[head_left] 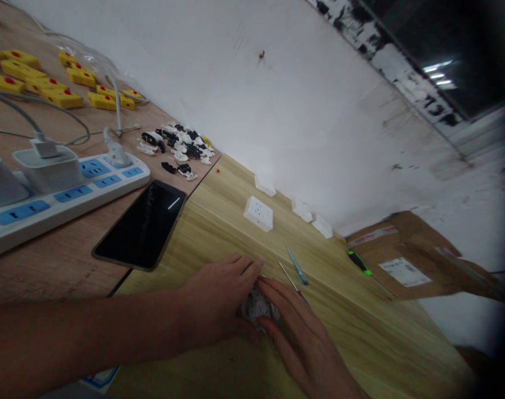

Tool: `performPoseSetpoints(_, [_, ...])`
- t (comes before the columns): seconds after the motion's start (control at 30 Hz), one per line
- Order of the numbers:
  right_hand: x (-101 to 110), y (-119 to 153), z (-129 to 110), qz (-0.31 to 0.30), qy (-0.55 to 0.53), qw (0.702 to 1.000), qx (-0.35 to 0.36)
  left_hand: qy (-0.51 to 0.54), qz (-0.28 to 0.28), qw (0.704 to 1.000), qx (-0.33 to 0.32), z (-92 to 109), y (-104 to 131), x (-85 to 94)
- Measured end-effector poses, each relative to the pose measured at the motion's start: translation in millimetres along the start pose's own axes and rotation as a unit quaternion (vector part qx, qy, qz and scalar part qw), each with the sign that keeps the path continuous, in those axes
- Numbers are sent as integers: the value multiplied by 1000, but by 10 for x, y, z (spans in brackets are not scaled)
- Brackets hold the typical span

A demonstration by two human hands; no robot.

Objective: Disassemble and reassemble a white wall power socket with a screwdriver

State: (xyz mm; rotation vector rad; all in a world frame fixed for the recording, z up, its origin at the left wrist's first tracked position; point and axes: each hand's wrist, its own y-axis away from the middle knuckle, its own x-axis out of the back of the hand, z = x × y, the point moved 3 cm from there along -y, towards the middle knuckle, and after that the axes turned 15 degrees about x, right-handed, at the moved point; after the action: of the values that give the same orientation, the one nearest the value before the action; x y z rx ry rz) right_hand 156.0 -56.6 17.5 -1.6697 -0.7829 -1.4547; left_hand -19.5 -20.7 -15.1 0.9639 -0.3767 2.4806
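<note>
My left hand (219, 299) and my right hand (300, 327) close in from both sides on a whitish plastic socket part (258, 310) low on the wood-grain table. Its open inner side, with slots and ridges, faces up. Left fingers wrap its far and left edges; the right thumb and fingers press its right side. Much of the part is hidden by the hands. Just beyond the right hand lies a thin screwdriver with a translucent blue handle (297, 267). Beside it a metal shaft (286, 274) runs toward my right fingers, its other end covered.
A white wall socket (258, 213) and several white boxes (302, 210) lie along the wall. At left are a phone (142, 224), a power strip (65, 194), black-and-white plastic pieces (186, 144) and yellow devices (49, 88). A cardboard box (402, 252) and green-black handle (359, 262) are at right.
</note>
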Motion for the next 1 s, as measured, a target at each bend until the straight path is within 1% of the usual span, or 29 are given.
performPoseSetpoints(0.17, [45,-40,27,-15,-14,1000,1,18,-2,1000,3,-15,17,-22])
performPoseSetpoints(0.27, [69,-68,66,-20,-34,999,-11,29,13,999,0,-39,11,-60])
performPoseSetpoints(0.33, [71,-107,89,-36,-44,998,-20,35,21,999,0,-49,5,-78])
performPoseSetpoints(0.47, [40,-201,110,-89,-60,994,-28,47,15,999,18,-39,-9,-70])
performPoseSetpoints(0.63, [55,-268,133,-98,-86,991,-32,44,6,998,34,-9,-19,-48])
performPoseSetpoints(0.77, [82,-306,127,-83,-129,988,-27,43,-4,998,44,-2,-25,-47])
performPoseSetpoints(0.9, [77,-305,89,-32,-147,987,-57,30,-12,998,49,-5,-14,-45])
performPoseSetpoints(1.0, [112,-286,92,-2,-198,979,-51,11,-8,999,34,-7,-9,-39])
